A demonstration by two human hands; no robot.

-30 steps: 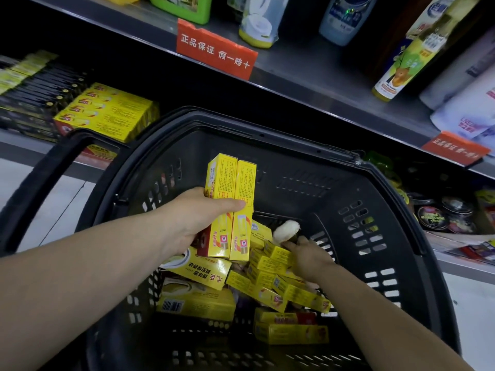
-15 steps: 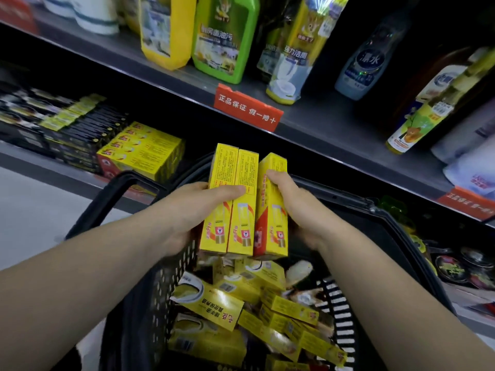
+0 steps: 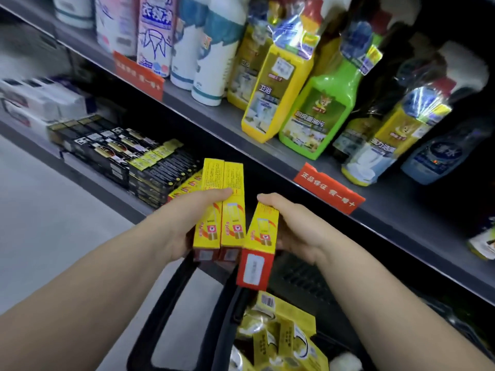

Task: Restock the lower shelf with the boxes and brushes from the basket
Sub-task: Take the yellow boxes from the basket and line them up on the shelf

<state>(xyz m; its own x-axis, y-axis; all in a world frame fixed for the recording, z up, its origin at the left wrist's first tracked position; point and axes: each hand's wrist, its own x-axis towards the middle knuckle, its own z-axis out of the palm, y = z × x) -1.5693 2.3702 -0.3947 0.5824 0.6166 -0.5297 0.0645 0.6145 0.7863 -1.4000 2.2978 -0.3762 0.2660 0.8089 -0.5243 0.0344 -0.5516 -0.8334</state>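
My left hand [image 3: 184, 223] grips two long yellow boxes [image 3: 222, 204] side by side, upright, above the basket's near rim. My right hand [image 3: 294, 228] holds a third yellow box [image 3: 261, 236], tilted, its red end facing me. Both hands hover in front of the lower shelf [image 3: 107, 183], where a stack of matching yellow boxes [image 3: 184, 187] lies just behind the left hand. The black basket [image 3: 222, 330] sits below, with more yellow boxes [image 3: 289, 341] and a white brush head [image 3: 345, 361] inside.
Black boxes with yellow ends [image 3: 126, 153] and white packs [image 3: 37, 103] fill the lower shelf to the left. The upper shelf [image 3: 241, 129] carries cleaner bottles [image 3: 316, 113] and red price tags [image 3: 328, 187]. Pale floor [image 3: 40, 223] lies at left.
Both hands rose out of the basket with the boxes and moved toward the lower shelf. The right hand's box has tilted away from the other two. The view swung up and left.
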